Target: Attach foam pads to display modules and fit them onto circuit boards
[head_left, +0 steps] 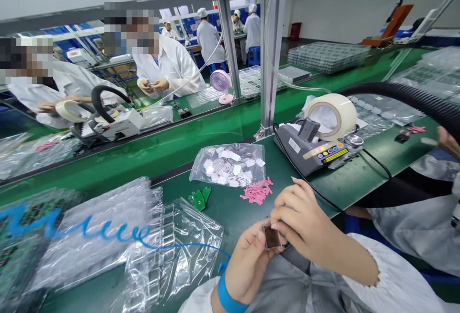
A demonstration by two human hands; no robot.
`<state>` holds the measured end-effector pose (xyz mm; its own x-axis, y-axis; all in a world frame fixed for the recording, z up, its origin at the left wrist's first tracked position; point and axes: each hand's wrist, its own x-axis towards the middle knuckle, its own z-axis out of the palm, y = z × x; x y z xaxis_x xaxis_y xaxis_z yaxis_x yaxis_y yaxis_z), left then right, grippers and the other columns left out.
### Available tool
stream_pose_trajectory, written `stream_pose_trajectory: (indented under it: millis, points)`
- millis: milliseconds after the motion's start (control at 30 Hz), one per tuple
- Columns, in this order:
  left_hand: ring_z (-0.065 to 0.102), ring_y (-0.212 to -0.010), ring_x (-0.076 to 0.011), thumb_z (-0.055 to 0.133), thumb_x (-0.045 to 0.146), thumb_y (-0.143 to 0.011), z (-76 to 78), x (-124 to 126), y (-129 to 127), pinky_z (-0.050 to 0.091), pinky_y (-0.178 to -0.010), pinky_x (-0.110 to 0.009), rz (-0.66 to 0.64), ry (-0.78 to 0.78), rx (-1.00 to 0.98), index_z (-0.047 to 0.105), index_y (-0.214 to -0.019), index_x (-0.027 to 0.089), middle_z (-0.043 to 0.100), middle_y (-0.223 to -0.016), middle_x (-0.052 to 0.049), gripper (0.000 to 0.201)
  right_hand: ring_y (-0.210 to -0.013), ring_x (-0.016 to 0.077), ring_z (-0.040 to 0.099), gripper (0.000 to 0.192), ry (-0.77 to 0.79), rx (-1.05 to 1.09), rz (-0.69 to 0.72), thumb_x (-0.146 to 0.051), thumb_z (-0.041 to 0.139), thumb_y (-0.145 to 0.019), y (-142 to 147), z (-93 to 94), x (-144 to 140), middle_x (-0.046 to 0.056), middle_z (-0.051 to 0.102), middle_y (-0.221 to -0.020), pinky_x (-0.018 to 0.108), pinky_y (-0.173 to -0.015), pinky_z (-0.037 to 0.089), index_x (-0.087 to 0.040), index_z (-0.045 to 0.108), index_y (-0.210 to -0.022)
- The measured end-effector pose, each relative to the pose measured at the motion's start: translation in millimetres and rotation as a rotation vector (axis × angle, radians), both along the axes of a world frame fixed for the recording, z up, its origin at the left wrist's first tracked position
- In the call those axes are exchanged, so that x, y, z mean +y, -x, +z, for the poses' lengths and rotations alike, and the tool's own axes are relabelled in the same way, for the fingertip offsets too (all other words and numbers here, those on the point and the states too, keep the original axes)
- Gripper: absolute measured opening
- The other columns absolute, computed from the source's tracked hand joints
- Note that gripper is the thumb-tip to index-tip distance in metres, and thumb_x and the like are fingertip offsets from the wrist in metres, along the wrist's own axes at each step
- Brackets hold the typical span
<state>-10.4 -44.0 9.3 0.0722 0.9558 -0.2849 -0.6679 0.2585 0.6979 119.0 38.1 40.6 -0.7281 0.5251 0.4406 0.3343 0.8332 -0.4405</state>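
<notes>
Fingers of both hands meet on a small dark square chip (pixel 271 237), flat and glossy with a thin pale edge, held just above the near edge of the green workbench (pixel 237 212). The left hand (pixel 247 265) comes up from below, palm turned inward, its thumb and fingertips narrowly closed on the chip's lower left side; a blue coiled wrist strap (pixel 224 298) rings that wrist, and its thin blue cord (pixel 108 231) trails left over crinkled clear plastic trays (pixel 108 226). The right hand (pixel 305 222) arches over from the right, knuckles up, fingers curled together and pinching the chip's top right corner, the white sleeve (pixel 395 284) bunched at the forearm. Just beyond the hands lies a loose heap of small pink slips (pixel 258 191), and beside it two little green circuit boards (pixel 200 198). Behind them sits a soft transparent bag (pixel 230 164) stuffed with white rectangular labels. To the right stands a grey tape dispenser (pixel 312 150) with coloured buttons, carrying a fat roll of cloudy tape (pixel 330 115); a ribbed black hose (pixel 413 99) curves over it. Across the glossy green conveyor belt (pixel 179 145), a person in a white coat (pixel 172 66) works with both hands raised, near a small pink fan (pixel 221 84).
</notes>
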Motion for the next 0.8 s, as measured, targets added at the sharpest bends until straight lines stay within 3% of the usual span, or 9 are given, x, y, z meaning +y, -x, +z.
stream_pose_trajectory:
  millis: [400,533,667,800]
  points:
    - [0.051,-0.077,-0.0167,0.060,0.047,-0.075,-7.1,-2.7,-0.6,0.040,-0.075,-0.032,-0.006,0.050,0.032,0.065,-0.083,0.011,0.059,-0.078,-0.007,0.036,-0.076,0.0163,0.044,0.026,-0.039,0.034,-0.075,-0.013,0.038,-0.087,4.9,-11.3,-5.0,0.000,0.052,-0.071,0.051,-0.096,0.023,-0.019,0.054,-0.066]
    - [0.053,-0.077,-0.0170,0.062,0.047,-0.074,-7.3,-2.6,0.8,0.040,-0.075,-0.032,-0.025,0.053,0.041,0.065,-0.081,0.011,0.061,-0.078,-0.008,0.037,-0.078,0.0161,0.045,0.024,0.012,0.023,-0.063,-0.014,0.041,-0.087,6.5,-13.6,-3.7,0.000,0.051,-0.072,0.050,-0.098,0.021,-0.019,0.054,-0.067]
    - [0.053,-0.071,-0.0137,0.064,0.045,-0.073,-12.4,-3.5,4.5,0.040,-0.070,-0.027,-0.061,0.052,-0.020,0.066,-0.076,0.010,0.061,-0.073,-0.007,0.035,-0.080,0.0157,0.047,0.018,0.207,-0.001,0.012,-0.013,0.049,-0.084,7.9,-15.0,-0.9,-0.001,0.051,-0.075,0.047,-0.095,0.028,-0.020,0.055,-0.068]
    - [0.055,-0.064,-0.0118,0.069,0.041,-0.069,-23.5,-6.9,9.2,0.041,-0.067,-0.026,-0.072,0.114,-0.143,0.068,-0.084,0.010,0.064,-0.070,-0.007,0.035,-0.081,0.0140,0.054,0.008,0.593,-0.029,0.094,-0.017,0.064,-0.075,10.4,-27.5,15.1,-0.002,0.057,-0.080,0.028,-0.075,0.045,-0.021,0.058,-0.076]
